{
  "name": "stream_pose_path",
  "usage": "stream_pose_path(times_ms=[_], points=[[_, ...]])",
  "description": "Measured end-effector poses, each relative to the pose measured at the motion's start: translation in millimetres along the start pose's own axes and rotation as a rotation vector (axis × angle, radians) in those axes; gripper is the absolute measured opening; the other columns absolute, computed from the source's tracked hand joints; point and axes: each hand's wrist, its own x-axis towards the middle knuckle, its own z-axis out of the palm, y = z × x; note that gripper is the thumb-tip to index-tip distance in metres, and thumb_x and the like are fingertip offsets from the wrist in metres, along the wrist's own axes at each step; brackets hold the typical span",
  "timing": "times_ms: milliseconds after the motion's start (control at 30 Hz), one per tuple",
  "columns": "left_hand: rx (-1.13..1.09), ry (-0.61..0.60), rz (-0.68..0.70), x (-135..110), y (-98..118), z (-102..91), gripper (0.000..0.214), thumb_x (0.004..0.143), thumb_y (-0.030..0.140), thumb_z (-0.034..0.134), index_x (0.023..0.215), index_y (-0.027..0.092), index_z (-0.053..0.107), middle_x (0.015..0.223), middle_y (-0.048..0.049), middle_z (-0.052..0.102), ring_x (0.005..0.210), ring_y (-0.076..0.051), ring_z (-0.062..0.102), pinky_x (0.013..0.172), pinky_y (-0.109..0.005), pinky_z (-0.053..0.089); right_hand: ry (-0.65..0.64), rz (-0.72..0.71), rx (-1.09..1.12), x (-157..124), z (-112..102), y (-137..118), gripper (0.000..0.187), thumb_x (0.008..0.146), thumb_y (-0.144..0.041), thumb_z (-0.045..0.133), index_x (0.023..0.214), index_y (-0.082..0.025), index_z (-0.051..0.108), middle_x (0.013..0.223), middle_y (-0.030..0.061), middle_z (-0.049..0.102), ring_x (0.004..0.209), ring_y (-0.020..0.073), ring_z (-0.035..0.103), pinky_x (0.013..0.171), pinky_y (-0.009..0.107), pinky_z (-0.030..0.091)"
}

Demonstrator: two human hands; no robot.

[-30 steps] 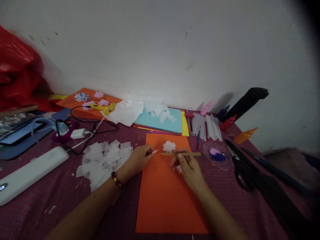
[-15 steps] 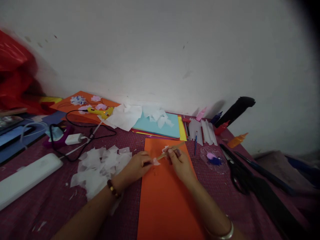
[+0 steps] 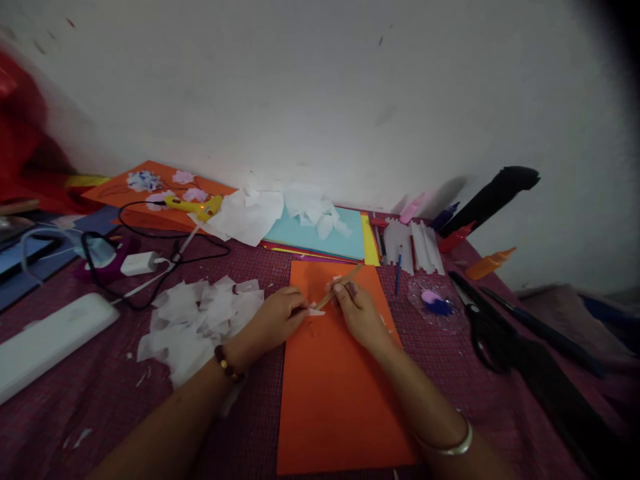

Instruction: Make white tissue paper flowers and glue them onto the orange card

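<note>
Clock face: the white scrap (image 3: 316, 312) is our centre, and twelve points away from us toward the wall (image 3: 300, 100).
Left hand: our left hand (image 3: 277, 319) comes in from the seven o'clock side, its fingers pinching the white scrap over the far half of the orange sheet (image 3: 340, 400).
Right hand: we pinch the wooden stick (image 3: 353, 275) in the fingers of our right hand (image 3: 361, 313), just past the scrap at three o'clock.
Stick: it lies slanted, upper end toward one o'clock, lower end at the scrap; we cannot tell whether they touch.
Orange sheet: flat on the table (image 3: 255, 433), its long side running toward six o'clock, under both sets of fingers.
Tissue pile: our heap of white tissue pieces (image 3: 200, 320) sits at nine o'clock, partly behind our left forearm.
Glue gun: the yellow glue gun (image 3: 197, 207) rests at ten o'clock, beside pale pink paper flowers (image 3: 194, 195).
Blue sheet: at twelve we see the pale blue sheet (image 3: 280, 233), crumpled white paper (image 3: 323, 217) on top.
Brush: the thin blue brush (image 3: 399, 273) lies at two o'clock.
Paint: pink and blue paint (image 3: 437, 305) at three.
Scissors: black scissors (image 3: 487, 347) lie farther out, also near three.
</note>
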Motion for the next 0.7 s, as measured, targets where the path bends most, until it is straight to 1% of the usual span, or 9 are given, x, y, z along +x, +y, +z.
stream_pose_path(times_ms=[167, 333, 500, 700], points=[[-0.010, -0.015, 0.021, -0.8, 4.6, -1.0, 0.015, 0.085, 0.014, 0.050, 0.075, 0.016, 0.061, 0.077, -0.0023, 0.059, 0.076, -0.015, 0.055, 0.070, -0.026, 0.041, -0.033, 0.023, -0.002, 0.3, -1.3, -3.5, 0.031, 0.091, -0.042, 0.042, 0.082, -0.019, 0.060, 0.066, 0.0004, 0.049, 0.060, 0.0156, 0.046, 0.055, 0.027, 0.037], [-0.018, -0.027, 0.029, -0.6, 7.6, -1.1, 0.014, 0.085, 0.015, 0.052, 0.074, 0.016, 0.061, 0.075, -0.0017, 0.059, 0.074, -0.014, 0.054, 0.069, -0.027, 0.041, -0.033, 0.014, -0.014, 0.8, -2.2, -5.5, 0.029, 0.090, -0.041, 0.043, 0.080, -0.019, 0.060, 0.069, 0.0018, 0.053, 0.065, 0.0166, 0.050, 0.060, 0.028, 0.038], [-0.030, -0.041, 0.018, -0.9, 5.7, 1.2, 0.016, 0.085, 0.017, 0.052, 0.073, 0.017, 0.061, 0.073, -0.0013, 0.057, 0.074, -0.014, 0.053, 0.067, -0.026, 0.040, -0.045, 0.014, -0.032, 1.0, -1.8, -4.5, 0.029, 0.091, -0.039, 0.041, 0.080, -0.019, 0.059, 0.068, 0.0015, 0.053, 0.061, 0.0157, 0.048, 0.054, 0.027, 0.036], [-0.030, -0.049, -0.005, -0.4, 5.0, 2.4, 0.017, 0.085, 0.019, 0.052, 0.073, 0.017, 0.063, 0.074, -0.0014, 0.058, 0.073, -0.014, 0.053, 0.068, -0.026, 0.040, -0.053, 0.010, -0.042, 1.4, -0.5, -5.6, 0.029, 0.091, -0.039, 0.042, 0.080, -0.019, 0.059, 0.070, 0.0022, 0.055, 0.062, 0.0155, 0.049, 0.054, 0.027, 0.037]])
